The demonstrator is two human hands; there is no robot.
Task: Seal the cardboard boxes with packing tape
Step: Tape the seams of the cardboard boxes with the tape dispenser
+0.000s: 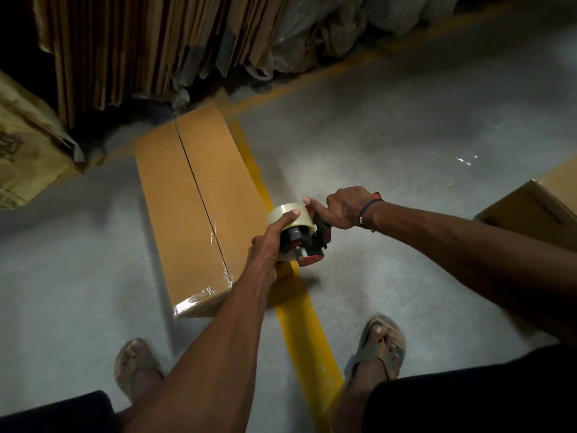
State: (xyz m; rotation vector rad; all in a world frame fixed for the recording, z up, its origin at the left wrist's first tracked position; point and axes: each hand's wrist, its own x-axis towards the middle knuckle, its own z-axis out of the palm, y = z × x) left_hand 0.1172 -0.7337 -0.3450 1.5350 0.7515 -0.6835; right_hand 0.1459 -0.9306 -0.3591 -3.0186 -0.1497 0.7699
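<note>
Above the yellow floor line (299, 310), just off the near right corner of the long cardboard box (190, 195), I hold the tape dispenser (307, 242) in both hands. My left hand (271, 242) curls around the clear tape roll (285, 215); my right hand (345, 209) wraps the handle, forefinger stretched toward the roll.

The box lies on the floor at ten o'clock from my grip, its long axis running from five o'clock near my left foot to eleven o'clock toward the stacked flat cartons (131, 51). The centre seam follows that axis. Clear tape shows wrinkled at the near end; how far it runs I cannot tell.

I judge the risks thus: the loose tape end may fold back on the roll, or a skewed start may drift off the seam. A second box (530, 210) waits at three o'clock.
</note>
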